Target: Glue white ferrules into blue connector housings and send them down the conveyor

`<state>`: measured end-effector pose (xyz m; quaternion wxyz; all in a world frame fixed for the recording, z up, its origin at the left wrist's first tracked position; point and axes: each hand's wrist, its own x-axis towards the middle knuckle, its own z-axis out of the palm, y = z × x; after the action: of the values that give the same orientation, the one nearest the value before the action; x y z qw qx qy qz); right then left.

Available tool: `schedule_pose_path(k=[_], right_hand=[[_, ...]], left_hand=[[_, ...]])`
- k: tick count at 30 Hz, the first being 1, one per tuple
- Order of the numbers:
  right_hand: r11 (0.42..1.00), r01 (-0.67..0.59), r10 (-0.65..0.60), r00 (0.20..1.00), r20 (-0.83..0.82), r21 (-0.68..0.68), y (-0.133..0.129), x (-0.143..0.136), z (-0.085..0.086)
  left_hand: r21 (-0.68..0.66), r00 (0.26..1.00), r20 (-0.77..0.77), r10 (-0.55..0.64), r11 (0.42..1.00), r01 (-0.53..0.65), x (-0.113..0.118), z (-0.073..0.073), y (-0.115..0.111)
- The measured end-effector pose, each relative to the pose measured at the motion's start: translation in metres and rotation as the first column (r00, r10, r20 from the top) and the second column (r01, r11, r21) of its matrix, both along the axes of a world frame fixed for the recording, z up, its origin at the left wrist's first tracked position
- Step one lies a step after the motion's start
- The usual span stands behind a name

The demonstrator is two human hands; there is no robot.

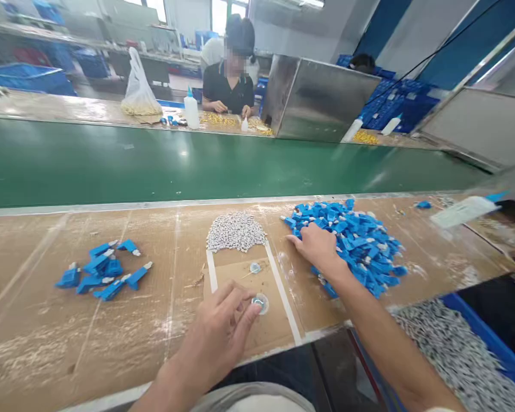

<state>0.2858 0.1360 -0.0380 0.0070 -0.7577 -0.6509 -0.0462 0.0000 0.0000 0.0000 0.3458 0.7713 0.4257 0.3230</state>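
Note:
My left hand [225,320] is over the brown work surface, its thumb and fingers curled together beside a small round clear dish [261,304]; what they hold, if anything, is too small to name. My right hand [315,245] reaches to the left edge of a large heap of blue plastic pieces [360,246] with white tips; its fingertips are partly hidden. Between the hands lies a smaller round blob [254,267] with a thin stick. Behind it is a pile of small grey-white pieces [236,231]. Several blue pieces [107,268] lie in a loose group at the left.
A green conveyor belt [154,166] runs across behind the table. Beyond it a person [229,80] works near a white bottle [191,110] and a plastic bag [139,91]. Another bottle [466,212] lies at right. A blue crate [476,320] of grey pieces stands low at right.

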Motion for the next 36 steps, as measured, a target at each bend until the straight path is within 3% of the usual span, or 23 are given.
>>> schedule_pose_path(k=[3,6,8,10,12,14,15,17,19,21,23,28,36], right_hand=[[1.000,0.021,-0.021,0.999,-0.027,0.016,0.004,-0.002,0.001],[0.998,-0.012,0.018,0.995,-0.103,0.056,-0.012,-0.008,0.013],[0.993,-0.071,0.087,0.981,-0.173,0.098,-0.037,-0.019,0.026],[0.963,-0.158,0.216,0.937,-0.274,0.216,-0.069,-0.038,0.040],[0.840,-0.260,0.460,0.807,-0.371,0.476,-0.099,-0.061,0.050],[0.700,-0.325,0.638,0.686,-0.351,0.636,-0.120,-0.079,0.055],[0.666,-0.354,0.686,0.637,-0.352,0.657,-0.126,-0.085,0.055],[0.707,-0.360,0.691,0.537,-0.484,0.609,-0.133,-0.086,0.050],[0.825,-0.306,0.565,0.455,-0.689,0.475,-0.135,-0.078,0.037],[0.916,-0.241,0.397,0.433,-0.809,0.321,-0.136,-0.068,0.019],[0.950,-0.208,0.303,0.447,-0.842,0.232,-0.137,-0.063,0.000],[0.964,-0.195,0.247,0.420,-0.873,0.179,-0.137,-0.071,-0.024],[0.908,-0.294,0.412,0.491,-0.767,0.300,-0.142,-0.074,-0.016]], left_hand=[[-0.016,1.000,0.002,-0.003,1.000,0.003,-0.003,0.005,-0.002],[-0.099,0.998,0.065,0.014,0.995,-0.007,-0.001,0.008,-0.003],[-0.244,0.981,0.185,0.060,0.970,-0.014,0.007,0.008,-0.002],[-0.431,0.920,0.360,0.154,0.902,0.017,0.020,0.007,0.002],[-0.532,0.821,0.510,0.256,0.844,0.067,0.035,0.005,0.008],[-0.525,0.742,0.599,0.302,0.847,0.078,0.046,0.001,0.013],[-0.509,0.714,0.625,0.316,0.858,0.065,0.048,-0.002,0.015],[-0.505,0.668,0.652,0.359,0.863,0.030,0.046,-0.009,0.017],[-0.545,0.614,0.659,0.434,0.838,-0.007,0.036,-0.017,0.015],[-0.605,0.555,0.657,0.510,0.796,-0.017,0.024,-0.027,0.012],[-0.649,0.511,0.650,0.562,0.761,-0.011,0.015,-0.036,0.009],[-0.704,0.489,0.612,0.621,0.709,-0.019,0.010,-0.051,0.002],[-0.729,0.483,0.585,0.651,0.683,-0.037,0.006,-0.056,-0.001]])
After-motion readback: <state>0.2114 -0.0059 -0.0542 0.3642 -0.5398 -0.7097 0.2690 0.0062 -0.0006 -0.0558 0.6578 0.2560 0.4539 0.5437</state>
